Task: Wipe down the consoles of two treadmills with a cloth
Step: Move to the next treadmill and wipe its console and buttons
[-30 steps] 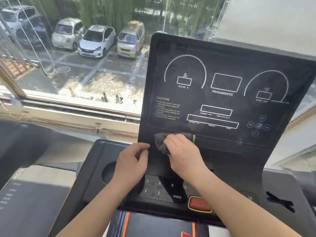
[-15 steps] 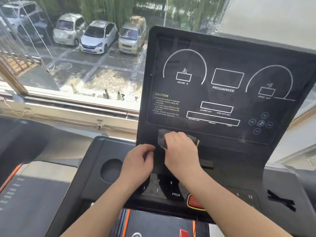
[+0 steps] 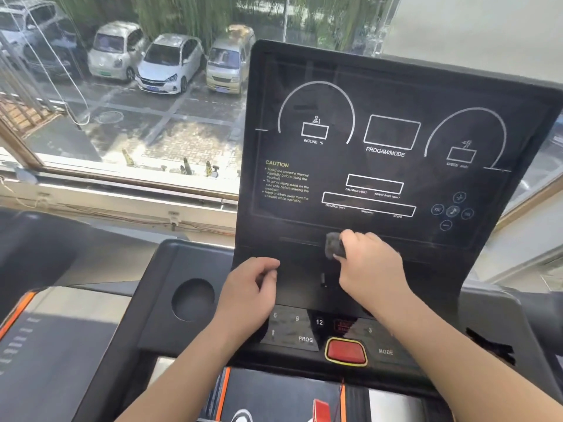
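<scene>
Glossy black flat console (image 3: 380,95) beneath right hand (image 3: 371,269) gripping crumpled grey cloth (image 3: 333,245), left hand (image 3: 249,290) loosely curled, empty

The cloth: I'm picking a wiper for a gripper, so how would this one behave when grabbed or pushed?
Probably floppy: the cloth is bunched into a wad in the right hand. Likely light: that hand hides most of it. It should slide easily, as the console face looks smooth and glossy.
</scene>
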